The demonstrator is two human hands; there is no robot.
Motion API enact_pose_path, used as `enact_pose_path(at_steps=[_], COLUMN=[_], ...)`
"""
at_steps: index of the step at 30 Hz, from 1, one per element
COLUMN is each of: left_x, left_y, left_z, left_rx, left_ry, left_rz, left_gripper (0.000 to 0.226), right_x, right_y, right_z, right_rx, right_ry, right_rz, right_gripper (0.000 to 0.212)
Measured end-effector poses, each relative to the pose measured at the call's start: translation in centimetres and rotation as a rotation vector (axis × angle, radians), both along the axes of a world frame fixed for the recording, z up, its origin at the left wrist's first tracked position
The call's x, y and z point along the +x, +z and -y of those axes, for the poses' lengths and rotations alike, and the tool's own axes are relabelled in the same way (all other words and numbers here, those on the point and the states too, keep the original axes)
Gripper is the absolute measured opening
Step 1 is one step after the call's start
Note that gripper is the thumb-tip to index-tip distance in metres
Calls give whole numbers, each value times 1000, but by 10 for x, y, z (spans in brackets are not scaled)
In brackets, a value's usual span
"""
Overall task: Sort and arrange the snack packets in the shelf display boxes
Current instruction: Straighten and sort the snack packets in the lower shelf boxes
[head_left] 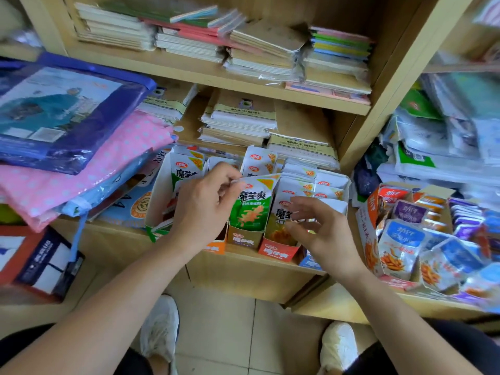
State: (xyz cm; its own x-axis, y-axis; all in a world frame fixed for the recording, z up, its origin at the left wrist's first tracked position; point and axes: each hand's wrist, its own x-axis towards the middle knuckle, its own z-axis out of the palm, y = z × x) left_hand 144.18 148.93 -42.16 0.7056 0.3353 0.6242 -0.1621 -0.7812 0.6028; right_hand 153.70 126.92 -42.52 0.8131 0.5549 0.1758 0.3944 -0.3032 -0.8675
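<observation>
Plastic-wrapped bundles (67, 117), 9 o'clock of frame: three told apart (blue, pink dotted, pale blue), the lower ones mostly covered. Display boxes (240, 239), centre, on the shelf (257, 269): five coloured fronts counted (green, orange, brown, red, blue); the orange is largely behind the left wrist, the blue partly behind the right hand. Left hand (200, 207): grip pinching the top corner of one green packet (251, 209), whose lower end sits in the brown box. Right hand (322, 231), 4 o'clock of that packet: grip wide, fingers spread, holding nothing; contact with the yellow packet (282, 220) in the red box cannot be told. Open carton (364, 220), 3 o'clock: blue and purple packets, blurred, uncountable. White shoes (162, 326), 6 o'clock: two.
</observation>
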Motion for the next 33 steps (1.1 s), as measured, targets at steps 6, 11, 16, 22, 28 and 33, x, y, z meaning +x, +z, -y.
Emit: enact_pose_path(at_steps=[6,11,16,22,28,33], left_x=[-3,3,13,15,23,27], left_y=[38,38,26,24,12,1], left_z=[8,29,57,74,89,98], left_rx=[-460,-845,-1154,-1049,-1015,-950], left_ry=[-50,-61,-85,-372,-344,-236], left_rz=[177,35,-111,-355,-403,-388], left_gripper=[17,9,17,28,40,20], right_x=[-6,-16,-10,4,4,2], right_y=[12,20,15,7,0,-2], right_z=[-2,7,25,43,51,53], right_rx=[64,196,282,360,456,478], right_ry=[96,201,98,-30,-62,-60], right_rz=[-27,-209,-362,-587,-748,-811], right_gripper=[79,71,42,26,30,29])
